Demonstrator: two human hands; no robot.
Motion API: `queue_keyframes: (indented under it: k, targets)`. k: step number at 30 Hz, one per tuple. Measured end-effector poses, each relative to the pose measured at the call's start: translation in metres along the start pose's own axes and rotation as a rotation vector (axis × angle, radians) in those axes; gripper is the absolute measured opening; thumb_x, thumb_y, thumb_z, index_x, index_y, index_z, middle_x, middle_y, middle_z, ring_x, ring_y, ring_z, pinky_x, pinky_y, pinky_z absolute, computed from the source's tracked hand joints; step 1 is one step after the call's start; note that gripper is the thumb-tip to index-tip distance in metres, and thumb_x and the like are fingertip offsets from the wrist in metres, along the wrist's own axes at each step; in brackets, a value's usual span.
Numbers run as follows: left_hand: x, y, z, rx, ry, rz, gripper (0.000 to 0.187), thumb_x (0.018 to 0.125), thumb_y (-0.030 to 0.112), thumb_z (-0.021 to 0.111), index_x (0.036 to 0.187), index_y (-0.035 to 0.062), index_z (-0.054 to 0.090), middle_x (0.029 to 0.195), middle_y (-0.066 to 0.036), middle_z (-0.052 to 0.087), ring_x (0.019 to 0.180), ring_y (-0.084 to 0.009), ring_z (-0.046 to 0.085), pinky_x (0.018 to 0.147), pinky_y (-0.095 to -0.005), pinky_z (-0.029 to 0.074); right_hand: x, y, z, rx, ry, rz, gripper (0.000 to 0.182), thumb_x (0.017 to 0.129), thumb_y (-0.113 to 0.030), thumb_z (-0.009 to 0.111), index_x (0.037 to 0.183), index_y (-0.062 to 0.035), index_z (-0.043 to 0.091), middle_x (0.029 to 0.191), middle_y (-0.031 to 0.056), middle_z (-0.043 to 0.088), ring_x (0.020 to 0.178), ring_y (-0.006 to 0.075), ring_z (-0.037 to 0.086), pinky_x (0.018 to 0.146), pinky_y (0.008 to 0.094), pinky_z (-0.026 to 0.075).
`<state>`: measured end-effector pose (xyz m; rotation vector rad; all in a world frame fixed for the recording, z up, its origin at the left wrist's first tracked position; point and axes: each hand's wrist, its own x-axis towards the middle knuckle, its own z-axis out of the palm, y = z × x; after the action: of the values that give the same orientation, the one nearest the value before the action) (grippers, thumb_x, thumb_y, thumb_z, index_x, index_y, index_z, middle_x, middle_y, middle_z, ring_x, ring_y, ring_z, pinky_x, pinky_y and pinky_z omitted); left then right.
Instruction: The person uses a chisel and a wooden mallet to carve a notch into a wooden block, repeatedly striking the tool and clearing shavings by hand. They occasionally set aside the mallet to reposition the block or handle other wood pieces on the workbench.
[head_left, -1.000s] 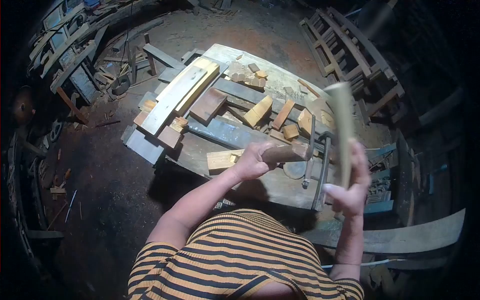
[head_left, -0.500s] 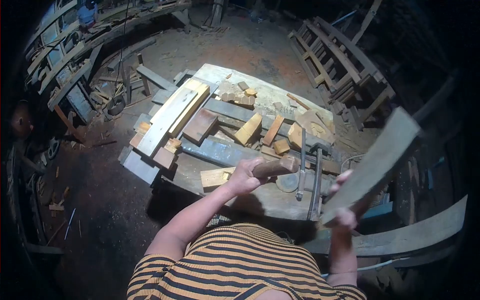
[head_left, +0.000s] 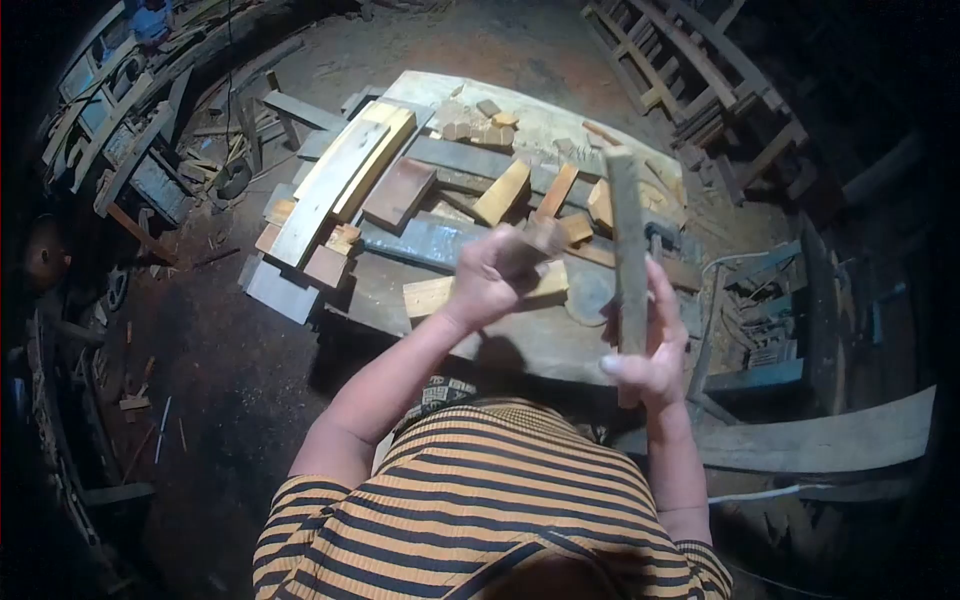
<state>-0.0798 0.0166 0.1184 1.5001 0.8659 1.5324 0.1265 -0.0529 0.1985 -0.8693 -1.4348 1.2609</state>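
Note:
My left hand (head_left: 487, 280) is closed around a short wooden piece (head_left: 530, 250), whose far end is blurred, above the front part of the workbench (head_left: 400, 325). A long grey board (head_left: 628, 250) stands nearly upright with its narrow edge facing me. Around its lower part my right hand (head_left: 655, 350) is closed, thumb on the near side and fingers behind. Under and beside my left hand lies a pale wood block (head_left: 430, 296). A round grey disc (head_left: 588, 293) rests on the bench between my hands.
Long planks (head_left: 335, 190) lie at the bench's left, with a reddish block (head_left: 400, 194) beside them. Several small offcuts lie farther back. A wooden rack (head_left: 690, 70) stands at the back right, and a curved board (head_left: 820, 438) extends at the right.
The grey board has swung from a slant to nearly upright and moved left with my right hand. My left hand has risen slightly with its wooden piece. The view has shifted.

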Motion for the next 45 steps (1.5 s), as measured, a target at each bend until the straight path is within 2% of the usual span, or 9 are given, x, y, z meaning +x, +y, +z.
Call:
queue_keyframes:
  k: [13, 22, 27, 33, 36, 37, 39, 40, 45]
  targets:
    - [-0.015, -0.005, -0.085, -0.55, 0.535, -0.004, 0.016, 0.076, 0.008, 0.059, 0.084, 0.0036, 0.047, 0.061, -0.005, 0.045, 0.054, -0.0145, 0.05, 0.052, -0.0266, 0.045, -0.02, 0.122, -0.003, -0.152, -0.017, 0.375, 0.089, 0.06, -0.011, 0.077, 0.138, 0.0018, 0.035, 0.131, 0.0141, 0.047, 0.12, 0.0213, 0.046, 0.102, 0.0316, 0.034]
    - [-0.01, -0.008, -0.092, -0.437, 0.458, 0.002, 0.016, 0.078, 0.012, 0.057, 0.086, 0.0051, 0.046, 0.066, -0.004, 0.045, 0.056, -0.0148, 0.049, 0.05, -0.0266, 0.042, -0.02, 0.129, -0.009, -0.288, -0.082, 0.421, 0.094, 0.06, -0.016, 0.081, 0.14, -0.0022, 0.033, 0.139, 0.0169, 0.04, 0.126, 0.0238, 0.042, 0.104, 0.0321, 0.033]
    - [-0.004, -0.008, -0.087, -0.381, 0.418, -0.028, 0.014, 0.075, 0.01, 0.063, 0.079, 0.0033, 0.052, 0.061, -0.002, 0.05, 0.053, -0.0118, 0.051, 0.05, -0.0248, 0.041, 0.006, 0.103, -0.021, -0.592, -0.175, 0.423, 0.095, 0.054, -0.018, 0.083, 0.137, -0.0072, 0.04, 0.124, 0.017, 0.056, 0.114, 0.0271, 0.054, 0.099, 0.0347, 0.041]
    - [0.0, -0.008, -0.073, -0.289, 0.429, -0.021, 0.012, 0.077, 0.011, 0.064, 0.077, 0.0053, 0.054, 0.061, 0.001, 0.052, 0.052, -0.0082, 0.049, 0.05, -0.0233, 0.04, 0.092, -0.07, 0.054, -0.478, -0.297, -0.384, 0.091, 0.061, -0.015, 0.079, 0.14, -0.0101, 0.034, 0.127, 0.0132, 0.051, 0.114, 0.0231, 0.052, 0.096, 0.0343, 0.043]
    - [-0.002, 0.001, -0.063, -0.439, 0.432, -0.032, 0.012, 0.079, 0.011, 0.064, 0.078, 0.0048, 0.054, 0.063, 0.0, 0.052, 0.054, -0.0085, 0.052, 0.051, -0.0238, 0.041, 0.115, -0.07, 0.083, -0.351, -0.395, -0.737, 0.091, 0.06, -0.006, 0.074, 0.141, -0.0113, 0.033, 0.126, 0.0125, 0.05, 0.107, 0.0219, 0.055, 0.092, 0.0347, 0.046]
    - [-0.005, -0.01, -0.063, -0.106, 0.458, 0.149, 0.011, 0.078, 0.011, 0.065, 0.08, 0.0035, 0.057, 0.063, -0.001, 0.054, 0.055, -0.0091, 0.054, 0.051, -0.0253, 0.044, 0.117, -0.067, 0.086, -0.445, -0.424, -0.801, 0.089, 0.061, -0.007, 0.072, 0.141, -0.011, 0.034, 0.122, 0.0127, 0.052, 0.104, 0.0228, 0.056, 0.091, 0.036, 0.047]
    - [0.001, -0.032, -0.067, 0.253, 0.576, 0.333, 0.012, 0.076, 0.01, 0.067, 0.083, 0.0025, 0.061, 0.063, -0.002, 0.056, 0.055, -0.0103, 0.055, 0.05, -0.0269, 0.046, 0.115, -0.096, 0.102, -1.269, -0.668, -0.025, 0.08, 0.063, -0.02, 0.069, 0.137, -0.0083, 0.04, 0.091, 0.0145, 0.056, 0.086, 0.0274, 0.058, 0.078, 0.0384, 0.05]
    - [-0.005, -0.015, -0.064, -0.235, 0.448, 0.059, 0.013, 0.075, 0.008, 0.066, 0.087, 0.0019, 0.063, 0.071, -0.003, 0.059, 0.058, -0.0107, 0.057, 0.051, -0.0278, 0.046, 0.122, -0.106, 0.104, -1.274, -0.678, -0.039, 0.08, 0.062, -0.02, 0.069, 0.137, -0.011, 0.041, 0.09, 0.0148, 0.056, 0.084, 0.0266, 0.058, 0.075, 0.0376, 0.049]
    - [-0.009, -0.027, -0.075, 0.163, 0.34, 0.177, 0.02, 0.074, 0.01, 0.063, 0.087, 0.0027, 0.05, 0.067, -0.001, 0.048, 0.056, -0.0121, 0.049, 0.051, -0.0273, 0.041, 0.135, -0.119, 0.11, -0.656, -0.513, -0.485, 0.082, 0.062, -0.017, 0.067, 0.137, -0.0136, 0.035, 0.11, 0.0171, 0.054, 0.096, 0.0284, 0.059, 0.085, 0.0382, 0.055]
